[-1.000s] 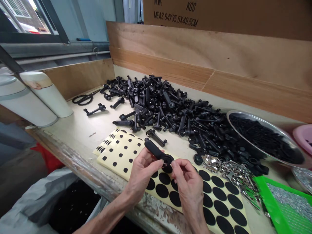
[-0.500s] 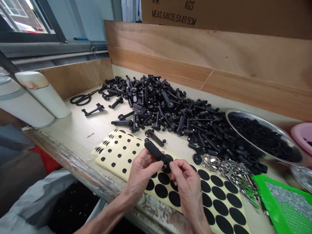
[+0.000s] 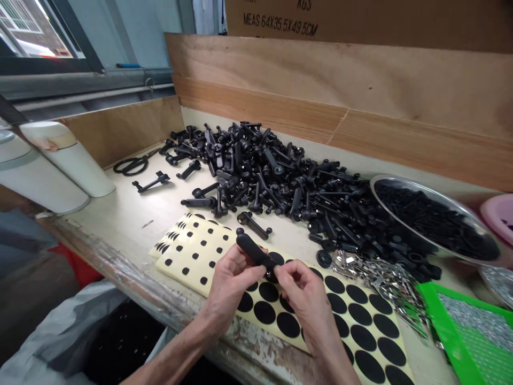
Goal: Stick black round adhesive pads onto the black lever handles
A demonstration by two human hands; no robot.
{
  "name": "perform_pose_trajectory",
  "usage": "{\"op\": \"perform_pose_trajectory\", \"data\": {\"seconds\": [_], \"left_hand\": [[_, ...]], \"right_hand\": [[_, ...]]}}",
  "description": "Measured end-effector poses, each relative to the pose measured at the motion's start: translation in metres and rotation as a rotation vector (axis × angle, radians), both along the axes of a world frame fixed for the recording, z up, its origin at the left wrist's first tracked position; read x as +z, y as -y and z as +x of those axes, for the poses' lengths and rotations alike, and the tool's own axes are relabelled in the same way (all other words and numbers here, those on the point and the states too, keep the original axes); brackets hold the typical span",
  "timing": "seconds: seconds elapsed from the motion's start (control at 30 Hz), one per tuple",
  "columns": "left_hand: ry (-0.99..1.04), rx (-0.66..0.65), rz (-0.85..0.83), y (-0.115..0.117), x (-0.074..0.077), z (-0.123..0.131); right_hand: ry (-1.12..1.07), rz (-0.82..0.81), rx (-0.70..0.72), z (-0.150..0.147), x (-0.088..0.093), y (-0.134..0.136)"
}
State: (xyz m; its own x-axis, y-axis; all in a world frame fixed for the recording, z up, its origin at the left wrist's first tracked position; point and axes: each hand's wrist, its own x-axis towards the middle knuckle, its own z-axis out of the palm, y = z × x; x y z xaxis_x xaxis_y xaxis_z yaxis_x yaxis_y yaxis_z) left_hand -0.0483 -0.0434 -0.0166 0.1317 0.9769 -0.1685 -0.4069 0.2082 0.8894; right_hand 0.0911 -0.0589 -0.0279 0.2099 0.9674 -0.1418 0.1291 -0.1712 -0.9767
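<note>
Steadily, the left hand (image 3: 230,286) grips a black lever (image 3: 251,251) firmly while the right fingers (image 3: 282,271) pinch closed at its round end (image 3: 271,276).

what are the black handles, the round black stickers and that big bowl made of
The black lever handle looks like moulded plastic: matte with a faint sheen, smoothly rounded, no metallic glint. The round black stickers look like thin rubber or foam, dull and flat, though the look leaves that open. The big bowl looks like polished stainless steel, going by its bright reflective rim.
</note>
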Motion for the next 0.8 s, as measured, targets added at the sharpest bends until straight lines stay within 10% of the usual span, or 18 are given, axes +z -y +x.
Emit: {"op": "perform_pose_trajectory", "data": {"seconds": [0.57, 0.8], "left_hand": [[0.100, -0.051, -0.041, 0.007, 0.012, -0.007], [-0.048, 0.005, -0.067, 0.021, 0.016, -0.026]], "right_hand": [[-0.146, 0.128, 0.096, -0.026, 0.004, 0.007], [0.314, 0.398, 0.217, -0.044, 0.002, 0.020]]}}
